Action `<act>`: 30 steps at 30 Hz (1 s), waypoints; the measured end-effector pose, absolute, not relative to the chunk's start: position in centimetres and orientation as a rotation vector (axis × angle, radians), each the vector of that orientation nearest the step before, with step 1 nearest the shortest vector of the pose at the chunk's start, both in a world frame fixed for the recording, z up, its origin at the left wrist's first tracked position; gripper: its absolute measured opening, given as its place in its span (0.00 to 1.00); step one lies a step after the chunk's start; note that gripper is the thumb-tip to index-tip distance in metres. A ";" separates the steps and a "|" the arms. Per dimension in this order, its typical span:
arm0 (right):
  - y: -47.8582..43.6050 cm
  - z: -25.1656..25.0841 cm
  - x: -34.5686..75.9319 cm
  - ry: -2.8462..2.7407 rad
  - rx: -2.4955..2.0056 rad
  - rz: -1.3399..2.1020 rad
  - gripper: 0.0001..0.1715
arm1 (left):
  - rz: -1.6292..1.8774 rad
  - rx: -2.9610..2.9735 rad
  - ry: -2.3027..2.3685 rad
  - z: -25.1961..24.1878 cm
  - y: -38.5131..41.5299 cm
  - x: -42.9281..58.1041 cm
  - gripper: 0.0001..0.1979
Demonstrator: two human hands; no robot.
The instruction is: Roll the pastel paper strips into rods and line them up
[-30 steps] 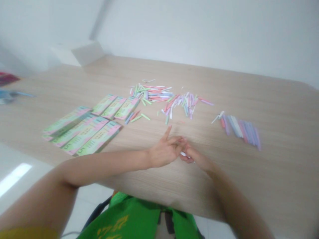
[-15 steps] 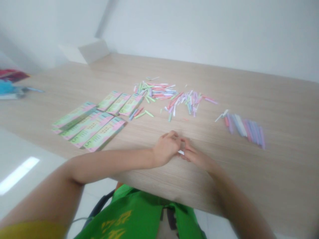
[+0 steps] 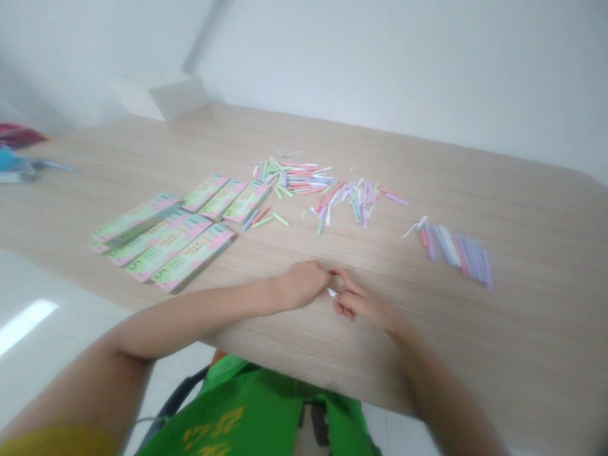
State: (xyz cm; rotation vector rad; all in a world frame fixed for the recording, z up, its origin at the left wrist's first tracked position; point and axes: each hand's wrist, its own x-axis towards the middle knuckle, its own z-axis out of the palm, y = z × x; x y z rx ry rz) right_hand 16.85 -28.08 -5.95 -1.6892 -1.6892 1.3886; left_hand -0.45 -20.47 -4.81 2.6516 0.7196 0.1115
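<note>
Near the front of the table my left hand [image 3: 305,284] and my right hand [image 3: 358,300] meet fingertip to fingertip. Between them shows a small white piece [image 3: 331,292], apparently a chalk stick, mostly covered by the fingers. My left fingers are closed around it, back of the hand upward. My right thumb and fingers curl in at its other end. Beyond the hands lies a loose pile of pastel chalk sticks [image 3: 308,180], with a second heap [image 3: 358,197] beside it. A slanted row of sticks [image 3: 456,251] lies to the right.
Several green-and-pink boxes [image 3: 192,253] lie in two groups on the left of the wooden table [image 3: 532,342]. A few sticks [image 3: 262,217] rest beside them. An open white box [image 3: 178,96] stands at the back left. Blue and red items [image 3: 14,155] sit at the far left.
My hands have shifted slightly left in view, with the white piece still between them. My right fingers have spread a little. The whole view has turned slightly; the sticks and boxes lie as before.
</note>
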 end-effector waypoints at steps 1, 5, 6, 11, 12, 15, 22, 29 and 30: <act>-28.1 -5.5 17.1 -1.632 -1.611 1.505 0.30 | 0.120 2.629 0.695 -4.7 -20.1 -0.9 0.05; -28.3 -3.0 18.8 -1.395 -1.413 1.582 0.31 | 0.135 2.320 0.591 -4.6 -18.3 -3.2 0.09; -28.3 -2.4 19.1 -1.316 -1.379 1.560 0.31 | 0.128 2.181 0.577 -4.7 -18.0 -3.8 0.12; -28.6 -1.8 18.2 -0.944 -1.133 1.568 0.22 | -0.006 1.562 0.478 -5.2 -17.7 -5.4 0.21; -28.7 -1.8 17.9 -0.884 -1.102 1.558 0.21 | -0.031 1.465 0.443 -5.4 -18.0 -5.4 0.21; -29.1 -1.6 17.8 -0.735 -1.062 1.492 0.18 | -0.054 1.182 0.335 -6.3 -18.6 -4.9 0.19; -29.9 -0.7 19.4 -0.545 -0.986 1.373 0.09 | -0.039 0.936 0.182 -9.4 -19.0 -3.4 0.13; -29.6 -1.0 19.6 -0.515 -0.977 1.338 0.18 | 0.014 0.852 0.096 -10.1 -18.2 -3.6 0.14; -29.5 -1.4 19.1 -0.526 -1.006 1.382 0.20 | 0.000 0.844 0.078 -10.1 -18.1 -3.6 0.14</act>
